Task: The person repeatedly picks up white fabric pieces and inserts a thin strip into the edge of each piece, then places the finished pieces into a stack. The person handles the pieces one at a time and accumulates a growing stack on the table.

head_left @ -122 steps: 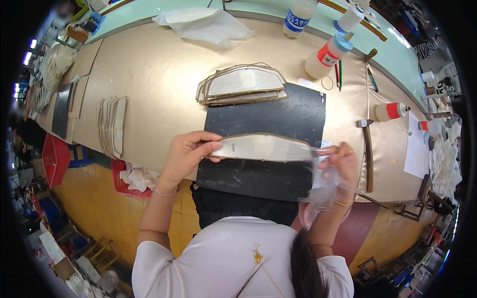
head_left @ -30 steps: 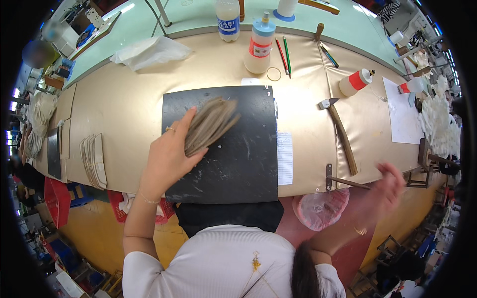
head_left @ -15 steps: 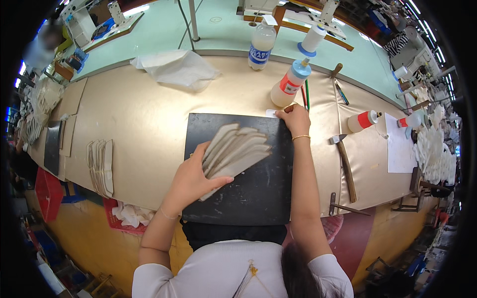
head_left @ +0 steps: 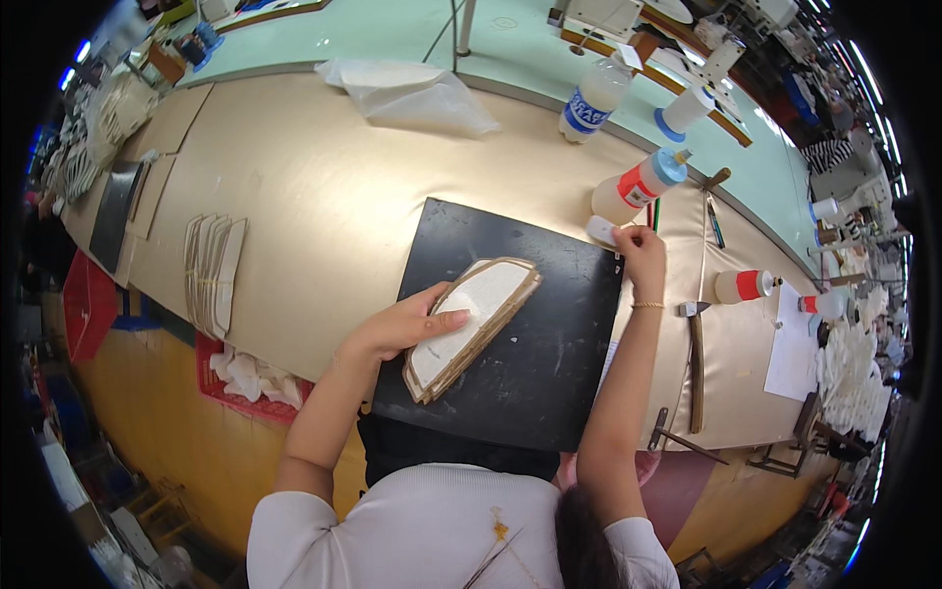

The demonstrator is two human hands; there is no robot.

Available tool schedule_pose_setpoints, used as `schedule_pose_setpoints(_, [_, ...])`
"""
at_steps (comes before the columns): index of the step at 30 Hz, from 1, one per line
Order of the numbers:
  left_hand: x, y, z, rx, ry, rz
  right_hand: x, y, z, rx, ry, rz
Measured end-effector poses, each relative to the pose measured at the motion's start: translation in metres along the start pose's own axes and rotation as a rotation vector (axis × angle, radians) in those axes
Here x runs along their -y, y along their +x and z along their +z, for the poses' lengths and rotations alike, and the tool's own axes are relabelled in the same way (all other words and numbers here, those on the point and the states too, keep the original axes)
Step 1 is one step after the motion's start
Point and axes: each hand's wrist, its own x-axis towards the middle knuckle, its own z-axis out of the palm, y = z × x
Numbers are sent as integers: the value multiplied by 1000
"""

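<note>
A stack of pale, half-oval flat pieces with brown edges (head_left: 486, 306) lies slanted over the black board (head_left: 549, 388). My left hand (head_left: 400, 326) grips the stack from its left side, thumb across the top piece. Past the board's far right corner, my right hand (head_left: 644, 263) pinches a small white rounded piece (head_left: 601, 231) between thumb and fingers. Just beyond that piece stands a bottle with a red label and blue cap (head_left: 636, 187). What the small piece is made of I cannot tell.
Banded pale pieces (head_left: 211, 275) lie at the left, a clear plastic sheet (head_left: 412, 98) at the back. To the right are a hammer (head_left: 697, 368), a second red-labelled bottle (head_left: 743, 286) and a white paper (head_left: 790, 344). A blue-labelled bottle (head_left: 594, 103) stands behind.
The fanned stack in my left hand has come together into an even pile, its top face now showing. The small white piece is now pinched in my right hand. The view has turned.
</note>
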Motion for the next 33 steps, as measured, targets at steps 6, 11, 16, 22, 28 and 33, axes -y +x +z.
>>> schedule_pose_setpoints(6, [6,9,-1,264,98,7,91,-89,-45,90,659,-119])
schedule_pose_setpoints(11, [10,12,8,383,4,-9,129,-157,-35,430,264,-698])
schedule_pose_setpoints(16, [-1,3,24,400,-193,-42,125,-165,-29,468,209,-868])
schedule_pose_setpoints(22, [-4,4,28,373,124,-29,119,-162,-32,369,81,-988])
schedule_pose_setpoints(28, [-16,-14,24,132,94,54,47,-76,-37,-95,93,-502])
schedule_pose_setpoints(33, [16,-26,24,285,-605,267,-6,-11,-20,-197,-346,-269])
